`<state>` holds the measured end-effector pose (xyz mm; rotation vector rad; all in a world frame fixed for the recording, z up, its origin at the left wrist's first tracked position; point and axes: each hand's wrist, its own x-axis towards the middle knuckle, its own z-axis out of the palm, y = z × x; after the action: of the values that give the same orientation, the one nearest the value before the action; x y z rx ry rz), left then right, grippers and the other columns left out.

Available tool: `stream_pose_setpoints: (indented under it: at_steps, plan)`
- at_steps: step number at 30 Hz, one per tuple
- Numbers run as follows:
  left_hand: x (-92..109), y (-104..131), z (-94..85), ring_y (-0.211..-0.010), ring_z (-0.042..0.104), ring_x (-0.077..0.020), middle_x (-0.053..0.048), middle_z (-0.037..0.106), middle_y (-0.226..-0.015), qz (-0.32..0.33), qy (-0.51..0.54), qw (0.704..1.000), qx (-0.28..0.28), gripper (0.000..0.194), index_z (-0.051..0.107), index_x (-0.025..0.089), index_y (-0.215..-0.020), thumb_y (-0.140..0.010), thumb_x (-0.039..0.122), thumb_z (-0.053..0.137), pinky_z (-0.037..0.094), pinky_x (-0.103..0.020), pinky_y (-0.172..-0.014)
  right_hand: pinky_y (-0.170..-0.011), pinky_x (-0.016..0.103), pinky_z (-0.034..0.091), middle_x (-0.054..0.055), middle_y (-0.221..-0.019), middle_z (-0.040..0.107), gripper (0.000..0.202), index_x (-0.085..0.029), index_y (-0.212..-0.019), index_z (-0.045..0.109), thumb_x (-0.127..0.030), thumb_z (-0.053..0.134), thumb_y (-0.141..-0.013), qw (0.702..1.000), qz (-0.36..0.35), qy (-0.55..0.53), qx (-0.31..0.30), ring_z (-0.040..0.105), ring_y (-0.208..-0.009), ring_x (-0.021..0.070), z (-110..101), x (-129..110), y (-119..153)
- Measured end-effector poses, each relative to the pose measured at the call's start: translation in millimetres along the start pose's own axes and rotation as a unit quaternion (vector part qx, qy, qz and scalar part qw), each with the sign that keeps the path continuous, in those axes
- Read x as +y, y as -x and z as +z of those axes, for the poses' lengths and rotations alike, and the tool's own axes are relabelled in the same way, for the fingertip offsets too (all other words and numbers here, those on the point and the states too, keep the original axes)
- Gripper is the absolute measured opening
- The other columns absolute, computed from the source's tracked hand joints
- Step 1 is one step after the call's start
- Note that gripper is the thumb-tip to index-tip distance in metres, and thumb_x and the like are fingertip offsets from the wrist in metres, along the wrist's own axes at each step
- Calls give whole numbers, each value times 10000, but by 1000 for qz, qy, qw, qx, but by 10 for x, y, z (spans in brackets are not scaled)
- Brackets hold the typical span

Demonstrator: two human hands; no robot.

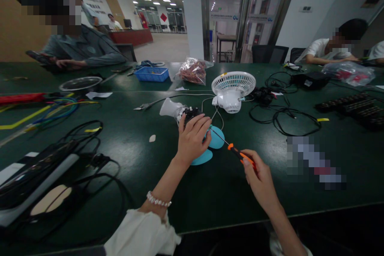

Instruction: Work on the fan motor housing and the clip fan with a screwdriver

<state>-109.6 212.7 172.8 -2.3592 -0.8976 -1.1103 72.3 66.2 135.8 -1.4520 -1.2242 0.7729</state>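
Observation:
My left hand [193, 138] is wrapped over a small fan's motor unit [192, 113], steadying it on the table; its palm hides much of the unit. A white base or neck [171, 107] sticks out at the left of the motor. Light blue fan blades [216, 137] show beneath and beside the hand. In my right hand [259, 172] is a screwdriver [241, 156] with an orange and black handle. Its thin shaft slants up and left to the fan near my left fingers; the exact contact of its tip is hidden.
Behind the motor lies a white fan housing with a grille [233, 90], with a cord. Further back are a blue basket [152, 74] and a plastic bag [193, 71]. Black cables [285, 122] lie right, a power strip [39, 164] left. People sit across the green table [144, 180].

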Motion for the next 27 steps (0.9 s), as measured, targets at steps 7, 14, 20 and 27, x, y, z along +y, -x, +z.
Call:
stream_pose_setpoints:
  at_steps: [7, 14, 20, 27]
  plan:
    - [-2, -1, -2, -1192, 549, -231, -24, 675, -1193, -3, 6, 1000, 1, 361, 597, 242, -1188, -836, 192, 539, 164, -530, -1175, -443, 196, 364, -49, -689, 513, 307, -205, -1095, 506, -409, 561, -872, 1000, 0, 15, 17, 471, -508, 94, 6, -7, 8]
    - [1, -4, -6, -1190, 550, -231, -29, 675, -1193, -2, 4, 1000, -4, 363, 599, 237, -1190, -833, 194, 541, 159, -528, -1179, -433, 203, 294, -67, -600, 428, 344, -180, -983, 565, -506, 484, -910, 999, 39, -9, 23, 393, -483, 82, -15, 29, 7]
    - [-2, 8, 8, -1185, 557, -246, -43, 678, -1185, -1, 3, 1000, -3, 372, 600, 240, -1198, -835, 195, 529, 154, -552, -1174, -424, 209, 287, -70, -578, 417, 354, -178, -1001, 572, -509, 479, -913, 999, 36, -7, 26, 395, -468, 86, -22, 36, 11]
    - [-6, 8, 6, -1195, 551, -238, -27, 672, -1201, -2, 3, 1000, -5, 353, 599, 237, -1187, -844, 199, 527, 145, -541, -1182, -456, 207, 362, -37, -690, 521, 303, -201, -1080, 546, -454, 474, -929, 1000, -2, 27, 8, 464, -517, 96, -17, -20, 19]
